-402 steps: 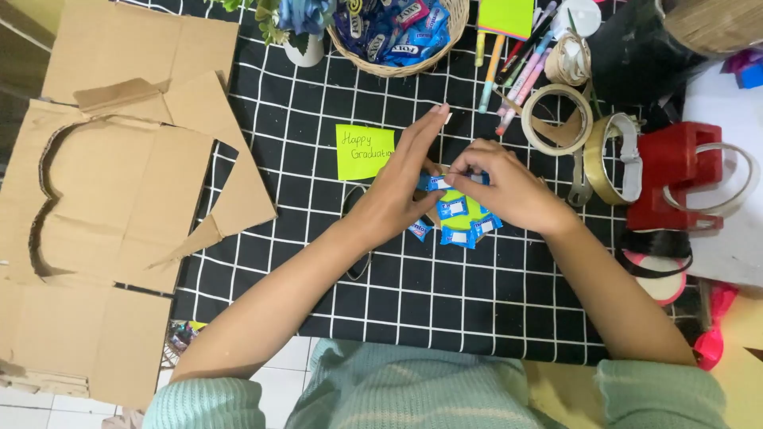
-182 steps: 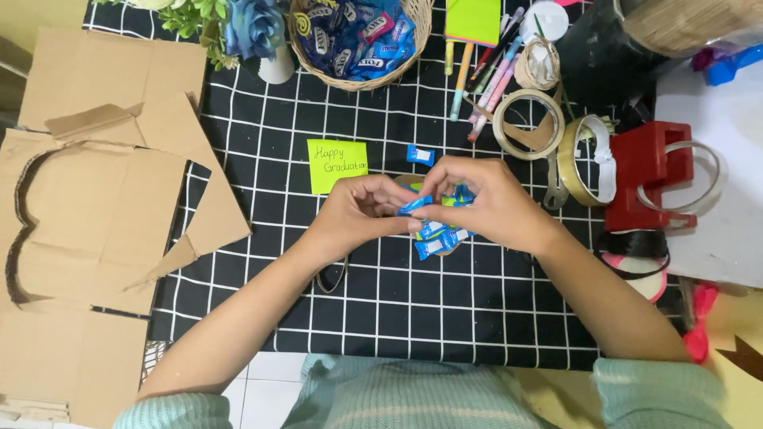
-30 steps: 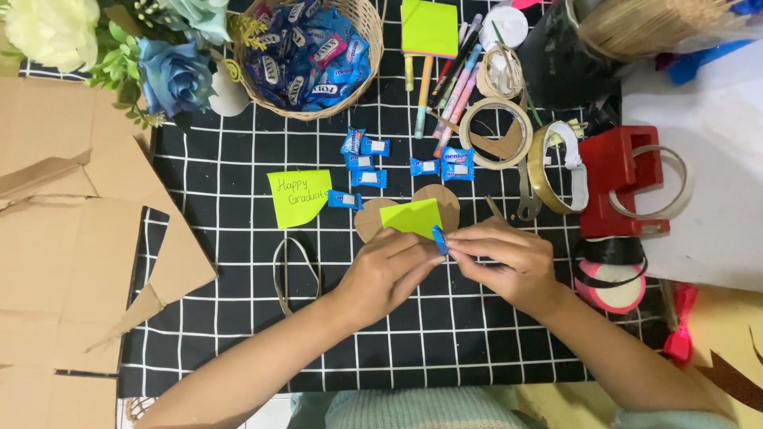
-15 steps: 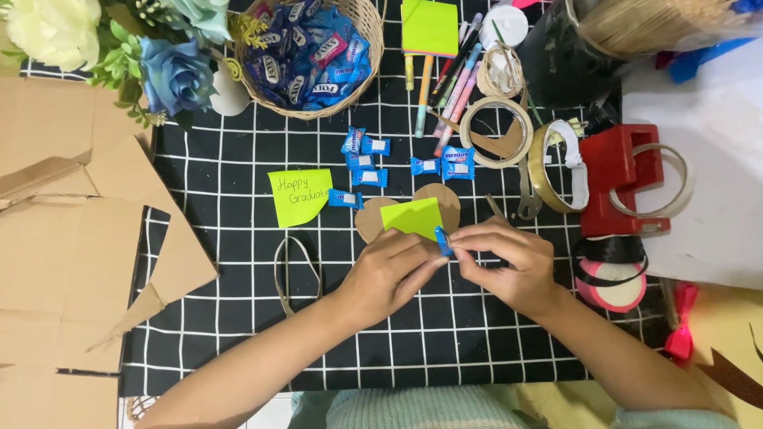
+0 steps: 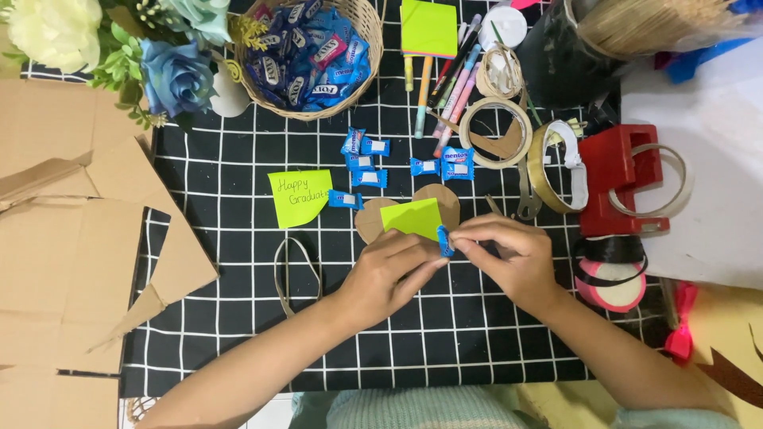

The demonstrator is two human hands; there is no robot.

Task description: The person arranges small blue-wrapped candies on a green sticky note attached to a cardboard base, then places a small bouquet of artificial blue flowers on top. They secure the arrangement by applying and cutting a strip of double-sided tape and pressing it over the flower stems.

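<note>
Fingertips of my right hand (image 5: 509, 262) and my left hand (image 5: 393, 274) pinch one small blue wrapped candy (image 5: 445, 241) between them, both hands closed on it at the edge of the green sticky note (image 5: 412, 218) on the cardboard heart (image 5: 441, 202), so it sits close to the surface it meets. Loose blue candies (image 5: 367, 163) lie just beyond within reach on the black grid-patterned desk (image 5: 238, 262), and the wicker basket (image 5: 369, 32) of more stands farthest, clear of the working area.

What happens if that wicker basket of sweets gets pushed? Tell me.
The wicker basket would probably slide rather than tip: it looks low and wide. Heaped with wrapped sweets, it is likely fairly heavy for its size. The woven wall seems stiff, so it should hold its shape.
</note>
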